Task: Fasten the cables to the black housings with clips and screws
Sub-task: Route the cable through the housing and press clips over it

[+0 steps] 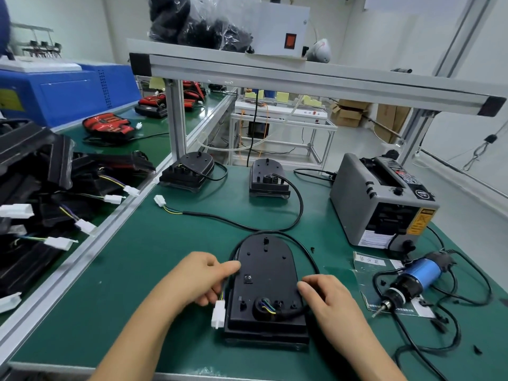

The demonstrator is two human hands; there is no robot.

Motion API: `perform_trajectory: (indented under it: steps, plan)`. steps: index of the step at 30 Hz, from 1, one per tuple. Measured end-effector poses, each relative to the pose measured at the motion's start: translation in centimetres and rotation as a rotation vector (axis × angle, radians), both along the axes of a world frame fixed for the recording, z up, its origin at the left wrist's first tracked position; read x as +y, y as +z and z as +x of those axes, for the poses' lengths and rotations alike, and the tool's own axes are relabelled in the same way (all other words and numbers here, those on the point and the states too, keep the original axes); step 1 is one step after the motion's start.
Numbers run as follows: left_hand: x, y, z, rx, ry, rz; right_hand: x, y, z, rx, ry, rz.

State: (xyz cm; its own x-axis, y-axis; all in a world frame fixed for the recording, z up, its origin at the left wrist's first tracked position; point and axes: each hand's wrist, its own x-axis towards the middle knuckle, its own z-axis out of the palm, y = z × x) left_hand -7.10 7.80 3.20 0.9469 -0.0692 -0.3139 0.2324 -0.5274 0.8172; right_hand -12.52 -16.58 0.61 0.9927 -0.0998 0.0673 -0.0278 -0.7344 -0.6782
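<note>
A black housing [265,273] lies flat on the green mat in front of me. Its black cable [303,250] leaves a round port near the front edge, loops round the right side and top, and comes down the left side to a white connector [218,316]. My left hand [202,279] pinches the coloured wires just above that connector, thumb against the housing's left edge. My right hand [328,296] curls over the cable at the housing's right edge. A blue electric screwdriver [411,281] lies to the right, untouched. Small black clips [312,249] lie loose on the mat.
Two more housings [189,171] [268,174] with cables stand at the back of the mat. A grey tape dispenser [382,199] sits at the right. A pile of housings [41,188] with white plugs fills the left bench. An aluminium shelf frame [176,116] rises behind.
</note>
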Motion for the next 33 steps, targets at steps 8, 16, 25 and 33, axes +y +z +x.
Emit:
perform_trajectory:
  steps: [8,16,25,33]
  plan:
    - [-1.9,0.3,-0.4,-0.123,-0.11,0.454,0.0,-0.2,-0.3,-0.02,0.012,0.012]
    - [-1.1,-0.1,-1.0,-0.114,-0.17,0.322,0.2,0.1,-0.6,0.001,0.021,-0.018]
    - [-1.7,-0.7,-4.7,-0.15,-0.192,0.217,2.0,1.0,-0.8,0.112,0.03,0.086]
    - [-4.6,0.7,-7.8,-0.123,-0.031,-0.146,1.8,1.5,-0.5,0.125,-0.098,0.661]
